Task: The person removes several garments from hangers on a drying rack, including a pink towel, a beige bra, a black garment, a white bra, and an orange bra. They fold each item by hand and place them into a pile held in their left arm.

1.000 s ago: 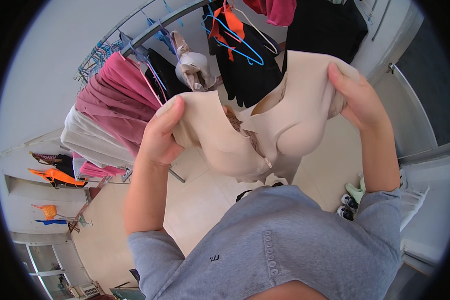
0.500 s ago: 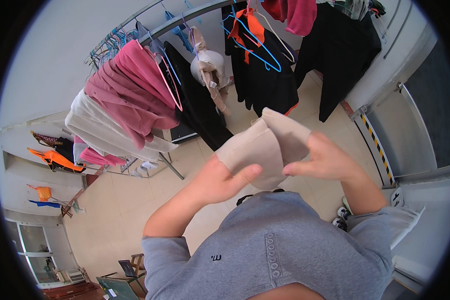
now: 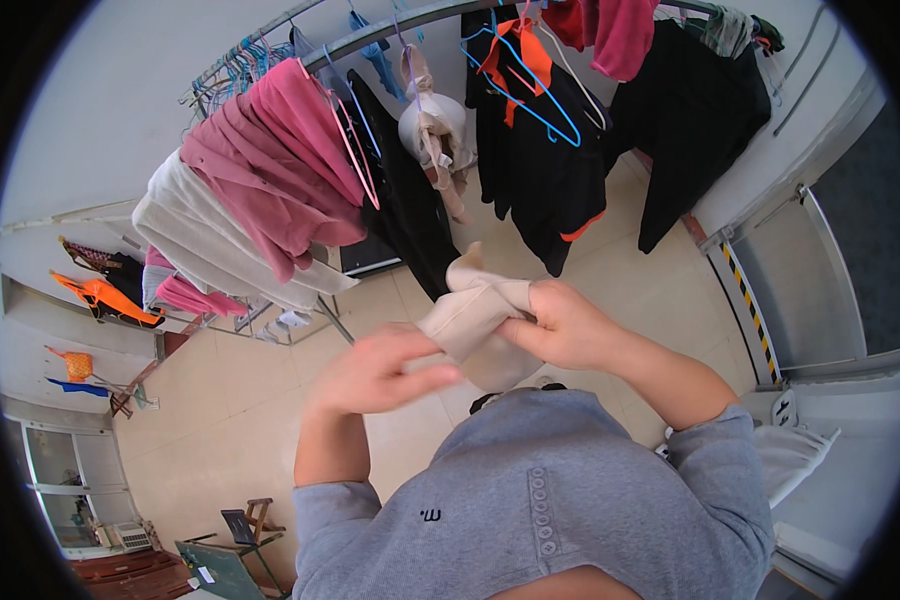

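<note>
A beige garment (image 3: 470, 318), folded over on itself, is bunched in front of my chest, its upper end bent upward. My right hand (image 3: 560, 325) grips its right end, with the thumb across the fabric. My left hand (image 3: 395, 365), blurred, is at the garment's left edge with fingers and thumb apart, not closed on it. Just beyond the garment, a long black piece of clothing (image 3: 415, 230) hangs from the rail.
A curved rail (image 3: 365, 40) carries pink (image 3: 260, 170), white, black and orange clothes, a beige bra (image 3: 430, 130) and several hangers. A metal door (image 3: 805, 290) is at right. A folding table (image 3: 210, 570) and small chair stand lower left; more clothes hang far left.
The garment, earlier spread wide between both hands, has been folded and bunched lower and closer together. My left hand has loosened from it; my right hand still grips it.
</note>
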{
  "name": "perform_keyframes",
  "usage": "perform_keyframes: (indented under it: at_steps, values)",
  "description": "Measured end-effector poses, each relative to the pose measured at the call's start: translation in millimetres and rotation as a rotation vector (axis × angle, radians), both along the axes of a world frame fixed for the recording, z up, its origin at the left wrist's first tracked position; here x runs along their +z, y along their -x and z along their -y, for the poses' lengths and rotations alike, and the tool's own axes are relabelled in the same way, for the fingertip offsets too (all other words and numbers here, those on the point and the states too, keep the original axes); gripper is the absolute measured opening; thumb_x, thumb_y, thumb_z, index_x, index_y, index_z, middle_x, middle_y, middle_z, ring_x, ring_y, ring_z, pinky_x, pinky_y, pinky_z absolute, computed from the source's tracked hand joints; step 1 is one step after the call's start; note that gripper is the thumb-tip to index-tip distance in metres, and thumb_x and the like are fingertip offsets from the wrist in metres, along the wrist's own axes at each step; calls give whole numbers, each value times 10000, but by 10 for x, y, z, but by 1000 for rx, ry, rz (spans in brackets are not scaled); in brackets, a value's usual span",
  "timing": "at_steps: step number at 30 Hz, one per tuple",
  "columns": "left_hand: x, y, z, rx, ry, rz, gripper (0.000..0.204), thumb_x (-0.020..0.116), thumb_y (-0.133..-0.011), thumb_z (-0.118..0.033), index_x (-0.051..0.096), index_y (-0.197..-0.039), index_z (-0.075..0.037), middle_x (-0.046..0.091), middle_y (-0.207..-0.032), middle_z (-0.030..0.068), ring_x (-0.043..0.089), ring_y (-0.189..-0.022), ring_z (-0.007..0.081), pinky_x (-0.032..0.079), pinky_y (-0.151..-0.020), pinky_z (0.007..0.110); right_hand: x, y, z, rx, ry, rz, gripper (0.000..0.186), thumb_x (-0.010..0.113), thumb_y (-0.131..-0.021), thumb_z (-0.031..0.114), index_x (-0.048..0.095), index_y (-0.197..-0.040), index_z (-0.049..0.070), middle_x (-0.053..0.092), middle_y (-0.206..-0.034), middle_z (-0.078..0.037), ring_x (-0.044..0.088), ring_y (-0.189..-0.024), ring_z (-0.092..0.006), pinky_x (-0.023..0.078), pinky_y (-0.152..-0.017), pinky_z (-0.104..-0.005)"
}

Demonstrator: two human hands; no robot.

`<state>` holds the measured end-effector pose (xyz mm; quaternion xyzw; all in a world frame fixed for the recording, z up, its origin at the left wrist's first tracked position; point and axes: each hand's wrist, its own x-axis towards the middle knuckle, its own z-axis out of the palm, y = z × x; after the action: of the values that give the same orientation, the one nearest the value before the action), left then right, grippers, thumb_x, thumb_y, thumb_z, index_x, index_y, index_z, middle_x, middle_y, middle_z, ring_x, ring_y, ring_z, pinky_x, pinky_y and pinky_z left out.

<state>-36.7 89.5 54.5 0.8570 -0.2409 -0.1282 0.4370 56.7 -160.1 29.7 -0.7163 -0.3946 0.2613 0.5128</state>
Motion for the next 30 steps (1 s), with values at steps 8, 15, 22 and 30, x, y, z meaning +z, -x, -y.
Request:
perform_keyframes:
  at_steps: [8, 15, 22, 30]
  values:
    - [-471, -140, -29, 1140, 1159, -102, 477, 404, -1053, -411, 630, -892, -24, 651, -809, 92, 626, -727, 221, 500, -724, 330, 848, 370, -1069, 419, -697, 48, 293, 552, -937, 56, 618, -1222, 31, 677, -1111, -95, 632, -1031, -197, 468, -915, -330]
    - [-1248, 145, 732, 672, 1286, -601, 442, 375, -1057, -384, 581, -832, -64, 544, -710, 53, 508, -607, 177, 425, -601, 319, 994, 253, -2205, 15, -458, 267, 260, 566, -932, 164, 607, -1106, -24, 667, -947, -205, 636, -868, -341, 499, -790, -395]
    - [-1491, 749, -147, 208, 1660, -801, 426, 346, -1060, -356, 532, -771, -104, 438, -610, 15, 389, -486, 133, 350, -477, 307, -167, -137, -1743, 150, 103, 205, 310, 643, -916, 284, 675, -1077, 21, 708, -923, -135, 681, -857, -229, 517, -758, -361]
    - [293, 689, -686, -1292, 1777, 304, 475, 324, -1070, -361, 559, -841, -18, 553, -627, 88, 553, -513, 175, 417, -436, 258, -199, -1507, -1008, -670, -232, 996, 352, 675, -823, 114, 619, -1162, 37, 648, -1081, -156, 628, -1016, -330, 508, -865, -393]
